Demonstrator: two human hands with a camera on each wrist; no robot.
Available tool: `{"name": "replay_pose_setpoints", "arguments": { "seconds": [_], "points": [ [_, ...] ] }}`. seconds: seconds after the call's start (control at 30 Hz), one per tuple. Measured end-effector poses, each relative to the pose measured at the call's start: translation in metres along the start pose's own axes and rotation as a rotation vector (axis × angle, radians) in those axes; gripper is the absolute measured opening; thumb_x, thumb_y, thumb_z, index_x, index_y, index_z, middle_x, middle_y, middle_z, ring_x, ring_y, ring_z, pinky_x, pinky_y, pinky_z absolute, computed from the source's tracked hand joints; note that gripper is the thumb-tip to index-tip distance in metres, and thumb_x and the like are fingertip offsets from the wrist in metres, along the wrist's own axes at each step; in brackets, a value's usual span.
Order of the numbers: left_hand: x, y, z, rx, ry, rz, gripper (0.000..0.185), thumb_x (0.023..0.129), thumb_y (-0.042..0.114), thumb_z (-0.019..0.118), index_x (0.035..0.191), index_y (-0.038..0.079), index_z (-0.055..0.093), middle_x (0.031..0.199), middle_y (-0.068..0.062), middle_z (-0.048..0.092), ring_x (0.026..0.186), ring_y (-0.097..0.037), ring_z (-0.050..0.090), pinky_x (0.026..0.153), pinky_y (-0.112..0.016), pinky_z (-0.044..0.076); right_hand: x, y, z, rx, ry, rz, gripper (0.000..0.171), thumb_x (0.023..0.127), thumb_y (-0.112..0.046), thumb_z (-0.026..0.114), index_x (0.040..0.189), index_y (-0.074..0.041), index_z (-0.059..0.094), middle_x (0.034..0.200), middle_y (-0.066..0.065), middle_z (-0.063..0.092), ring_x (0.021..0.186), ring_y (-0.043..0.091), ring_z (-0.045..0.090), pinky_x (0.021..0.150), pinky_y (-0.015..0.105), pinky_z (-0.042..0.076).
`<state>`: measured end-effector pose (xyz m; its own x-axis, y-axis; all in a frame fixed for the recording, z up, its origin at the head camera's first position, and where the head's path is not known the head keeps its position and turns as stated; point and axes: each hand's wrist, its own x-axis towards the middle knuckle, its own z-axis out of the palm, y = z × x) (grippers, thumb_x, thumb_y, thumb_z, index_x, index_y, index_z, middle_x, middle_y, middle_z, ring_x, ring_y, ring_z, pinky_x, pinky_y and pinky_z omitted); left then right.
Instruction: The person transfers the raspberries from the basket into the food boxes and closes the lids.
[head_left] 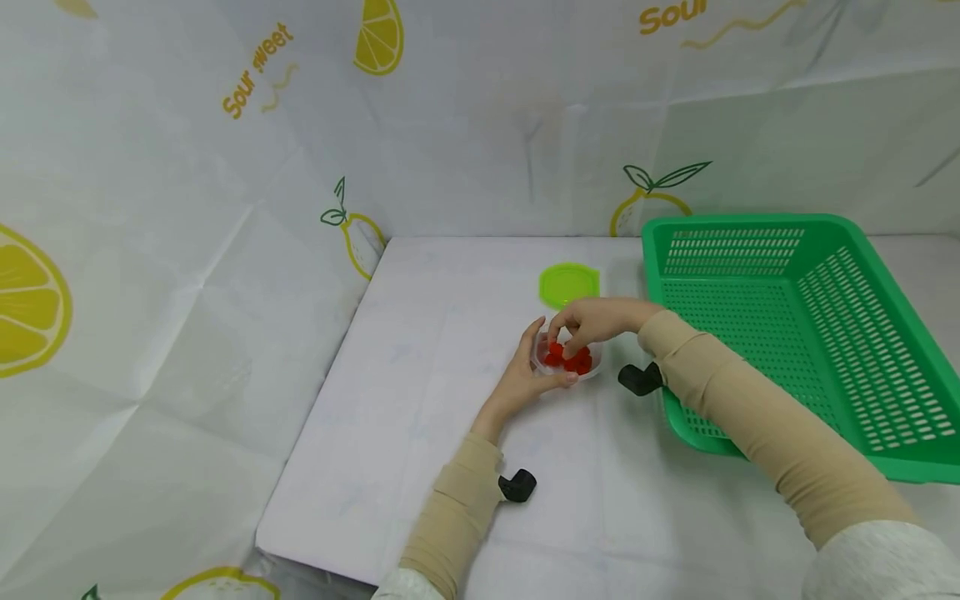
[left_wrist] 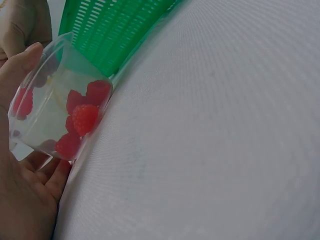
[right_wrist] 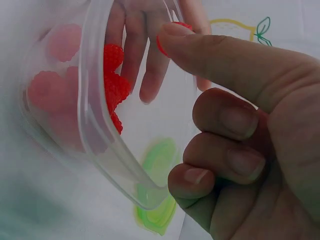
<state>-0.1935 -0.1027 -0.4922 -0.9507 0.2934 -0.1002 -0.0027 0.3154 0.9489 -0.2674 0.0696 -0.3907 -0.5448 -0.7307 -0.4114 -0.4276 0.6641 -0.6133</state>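
A clear plastic container (head_left: 597, 357) with several raspberries (left_wrist: 85, 120) inside stands on the white table. My left hand (head_left: 521, 377) grips it from the left, thumb at the near side and fingers round the far side. Over the container's mouth is my right hand (head_left: 596, 318), coming from the right. In the right wrist view its thumb presses a raspberry (right_wrist: 161, 46) at the rim, and the other fingers are curled in. The index fingertip is hidden behind the thumb and fruit. More raspberries (right_wrist: 116, 87) lie in the container below.
A light-green lid (head_left: 568, 282) lies flat just beyond the container. To the right, a large green plastic basket (head_left: 750, 223) with slotted walls stands under the right forearm. A lemon-printed white sheet (head_left: 480, 125) hangs behind the table (head_left: 420, 350).
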Motion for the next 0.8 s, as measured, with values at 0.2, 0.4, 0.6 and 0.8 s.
{"name": "replay_pose_setpoints", "arguments": {
  "seconds": [0.2,0.4,0.6,0.8],
  "points": [
    [-0.001,0.0,0.0,-0.007,-0.002,0.006,0.094,0.072,0.044,0.077,0.139,0.053,0.011,0.152,0.013,0.024,0.142,-0.016,0.023,0.112,-0.052,0.027,-0.001,0.001,0.0,-0.017,-0.013,0.016,0.028,0.086,-0.015,0.064,0.114,-0.012,0.065,0.068,0.001,0.047,0.064,0.014,0.043,0.058,0.023,0.038],
    [-0.002,0.002,0.001,0.0,-0.002,0.017,0.098,0.072,0.043,0.077,0.143,0.049,0.009,0.151,0.011,0.027,0.141,-0.016,0.025,0.112,-0.05,0.028,-0.006,-0.001,-0.001,-0.019,0.05,0.046,0.027,0.088,-0.02,0.061,0.114,-0.014,0.065,0.068,0.0,0.044,0.068,0.015,0.043,0.059,0.024,0.037],
    [-0.002,0.0,0.003,-0.036,-0.023,0.026,0.105,0.074,0.036,0.077,0.146,0.043,0.001,0.147,0.009,0.036,0.138,-0.012,0.031,0.112,-0.046,0.029,-0.029,-0.012,-0.009,0.006,0.235,0.019,0.026,0.09,-0.026,0.06,0.112,-0.014,0.063,0.066,-0.001,0.042,0.063,0.015,0.042,0.058,0.026,0.036],
    [-0.001,0.0,-0.001,-0.034,-0.034,0.027,0.104,0.074,0.043,0.076,0.145,0.046,0.0,0.149,0.012,0.034,0.141,-0.014,0.024,0.114,-0.047,0.025,-0.054,-0.029,-0.013,0.135,0.497,0.091,0.029,0.092,-0.029,0.058,0.114,-0.01,0.06,0.081,0.007,0.052,0.073,0.02,0.047,0.061,0.03,0.04]
  ]
}}
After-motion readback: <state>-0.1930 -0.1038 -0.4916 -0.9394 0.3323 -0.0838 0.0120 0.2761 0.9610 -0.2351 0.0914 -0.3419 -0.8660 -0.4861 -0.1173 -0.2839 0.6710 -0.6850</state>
